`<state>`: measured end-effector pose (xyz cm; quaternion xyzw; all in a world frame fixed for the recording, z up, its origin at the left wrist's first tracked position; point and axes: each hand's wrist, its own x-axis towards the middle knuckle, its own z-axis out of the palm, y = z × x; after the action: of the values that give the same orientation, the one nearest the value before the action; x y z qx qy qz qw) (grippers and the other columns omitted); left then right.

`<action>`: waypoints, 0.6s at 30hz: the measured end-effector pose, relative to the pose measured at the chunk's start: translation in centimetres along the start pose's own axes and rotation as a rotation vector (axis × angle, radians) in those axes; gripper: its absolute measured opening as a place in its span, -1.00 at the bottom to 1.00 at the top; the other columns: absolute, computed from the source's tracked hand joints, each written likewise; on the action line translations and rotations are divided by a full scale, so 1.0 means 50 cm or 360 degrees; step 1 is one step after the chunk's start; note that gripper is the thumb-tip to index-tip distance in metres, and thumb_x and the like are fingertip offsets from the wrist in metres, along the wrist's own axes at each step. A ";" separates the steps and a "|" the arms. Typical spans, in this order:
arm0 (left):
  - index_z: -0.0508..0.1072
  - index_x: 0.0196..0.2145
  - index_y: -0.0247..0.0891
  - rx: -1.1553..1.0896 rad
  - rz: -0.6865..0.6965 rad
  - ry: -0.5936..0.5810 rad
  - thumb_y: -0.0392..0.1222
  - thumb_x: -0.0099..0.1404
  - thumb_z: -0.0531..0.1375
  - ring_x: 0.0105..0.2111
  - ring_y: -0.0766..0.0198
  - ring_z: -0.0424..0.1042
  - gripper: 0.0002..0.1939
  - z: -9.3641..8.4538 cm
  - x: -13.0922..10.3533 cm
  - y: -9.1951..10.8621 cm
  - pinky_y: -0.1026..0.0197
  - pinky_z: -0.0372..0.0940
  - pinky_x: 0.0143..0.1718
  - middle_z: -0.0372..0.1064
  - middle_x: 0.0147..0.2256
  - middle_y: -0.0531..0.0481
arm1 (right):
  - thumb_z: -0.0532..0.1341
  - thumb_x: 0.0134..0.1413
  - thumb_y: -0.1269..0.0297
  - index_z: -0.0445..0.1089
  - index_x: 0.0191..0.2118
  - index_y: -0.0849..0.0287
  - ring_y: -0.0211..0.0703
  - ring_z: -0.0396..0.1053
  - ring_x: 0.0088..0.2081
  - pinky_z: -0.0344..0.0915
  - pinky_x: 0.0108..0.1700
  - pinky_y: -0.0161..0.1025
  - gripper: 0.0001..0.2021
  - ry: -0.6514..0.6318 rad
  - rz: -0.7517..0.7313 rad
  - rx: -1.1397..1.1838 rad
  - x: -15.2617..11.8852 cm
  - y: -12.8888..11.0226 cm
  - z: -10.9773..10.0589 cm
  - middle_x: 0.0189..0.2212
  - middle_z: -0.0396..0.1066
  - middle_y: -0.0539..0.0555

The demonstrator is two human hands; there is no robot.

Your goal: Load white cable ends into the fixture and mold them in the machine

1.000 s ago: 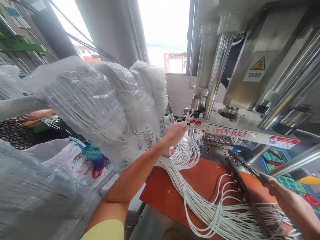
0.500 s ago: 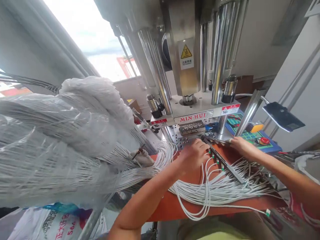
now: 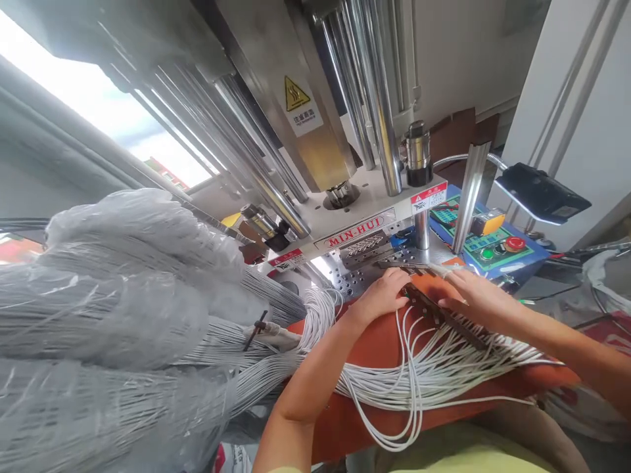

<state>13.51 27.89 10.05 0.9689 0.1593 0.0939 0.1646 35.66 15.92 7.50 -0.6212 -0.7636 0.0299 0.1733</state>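
My left hand (image 3: 385, 295) has its fingers closed at the near end of a dark metal bar (image 3: 441, 316), where white cables (image 3: 409, 381) with small ends meet it. My right hand (image 3: 468, 295) is to the right, its fingers closed around the end of a second dark strip (image 3: 419, 268) that lies at the front of the press, with the thumb stretched toward the bar. Both hands are above an orange-red work surface (image 3: 374, 341). The cables fan out under and beside the bar.
The press (image 3: 357, 226) stands ahead with chrome columns. A blue control box (image 3: 517, 249) with a red button is at the right, below a black lamp (image 3: 542, 192). Large plastic-wrapped cable bundles (image 3: 123, 282) fill the left side.
The view has shifted and turned. My right hand's thumb has moved closer to the bar, and the bar looks turned over, its green-white cable ends now less visible.
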 end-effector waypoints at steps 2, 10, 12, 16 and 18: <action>0.37 -0.03 -0.29 -0.0021 0.0071 -0.0022 -0.34 0.15 0.23 0.07 0.13 0.22 -0.61 -0.001 0.004 -0.010 0.09 0.20 0.13 0.38 -0.06 -0.11 | 0.13 0.15 0.07 0.04 0.27 0.19 0.07 0.36 -0.17 0.24 -0.23 -0.09 -0.38 -0.0020 -0.0019 0.0013 -0.038 -0.044 0.000 -0.19 0.42 0.19; 0.40 -0.06 -0.31 -0.0051 0.0156 -0.0058 -0.31 0.14 0.22 0.03 0.12 0.25 -0.63 0.002 0.010 -0.035 0.04 0.21 0.11 0.41 -0.07 -0.14 | 0.12 0.15 0.26 0.09 0.23 0.29 0.11 0.34 -0.26 0.30 -0.23 -0.03 -0.46 0.0116 0.0004 -0.0140 -0.067 -0.109 0.059 -0.27 0.42 0.24; 0.40 -0.07 -0.32 -0.0068 0.0159 -0.0018 -0.30 0.13 0.23 0.02 0.12 0.25 -0.63 0.008 0.008 -0.041 0.04 0.22 0.10 0.41 -0.08 -0.15 | 0.11 0.14 0.30 -0.02 0.28 0.32 0.13 0.34 -0.24 0.31 -0.22 -0.01 -0.39 0.0146 0.0035 -0.0145 -0.067 -0.106 0.069 -0.24 0.41 0.25; 0.41 -0.11 -0.35 -0.0089 0.0132 0.0097 -0.31 0.10 0.23 -0.04 0.15 0.28 -0.65 0.017 -0.001 -0.047 0.08 0.22 0.08 0.43 -0.13 -0.14 | 0.10 0.13 0.34 -0.13 0.32 0.36 0.13 0.34 -0.19 0.34 -0.19 -0.02 -0.33 0.0213 0.0051 -0.0077 -0.064 -0.095 0.073 -0.24 0.41 0.24; 0.42 -0.11 -0.34 -0.0114 0.0104 0.0124 -0.32 0.11 0.23 -0.05 0.16 0.29 -0.66 0.017 -0.006 -0.048 0.08 0.22 0.08 0.43 -0.13 -0.13 | 0.10 0.14 0.33 -0.05 0.29 0.33 0.11 0.35 -0.20 0.35 -0.20 -0.04 -0.38 0.0199 0.0032 -0.0039 -0.059 -0.086 0.071 -0.25 0.41 0.23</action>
<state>12.74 29.68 8.40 0.9627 0.1304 0.1425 0.1896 31.03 12.70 4.63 -0.6316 -0.7453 -0.0166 0.2128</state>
